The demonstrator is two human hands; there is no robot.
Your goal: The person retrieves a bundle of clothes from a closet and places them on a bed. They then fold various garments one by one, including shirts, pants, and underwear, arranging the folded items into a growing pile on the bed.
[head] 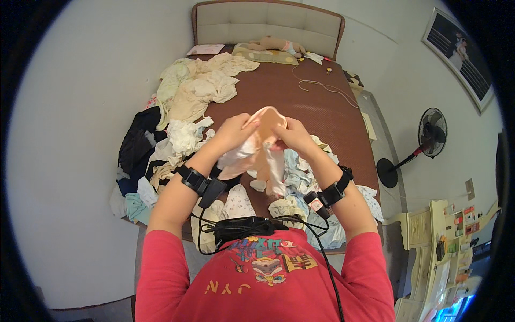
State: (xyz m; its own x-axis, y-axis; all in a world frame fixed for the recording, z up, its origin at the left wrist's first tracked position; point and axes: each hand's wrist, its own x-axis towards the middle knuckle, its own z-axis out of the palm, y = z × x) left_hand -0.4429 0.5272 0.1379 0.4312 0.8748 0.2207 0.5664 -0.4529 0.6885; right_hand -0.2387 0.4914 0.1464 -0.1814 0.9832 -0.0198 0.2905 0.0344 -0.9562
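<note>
My left hand [238, 131] and my right hand [295, 137] hold up a pale pink satin garment [271, 120], probably pants, by its waistband. The waist opening is spread between my hands, and two leg-like parts hang below. Under the garment, small clothes lie loose on the brown mat [277, 90] of the bed. To the right, below my right hand, is a heap of light blue clothes [295, 171]. A white printed cloth [239, 203] and a cream garment [287, 207] lie close to my body.
Dark clothes [139, 139] and white clothes [183, 137] are heaped at the bed's left side, with a cream blanket [193, 90] beyond. A pillow [263, 56] and a white cable [326, 85] lie farther up. A standing fan [432, 133] and a cream dresser [418, 229] stand at right.
</note>
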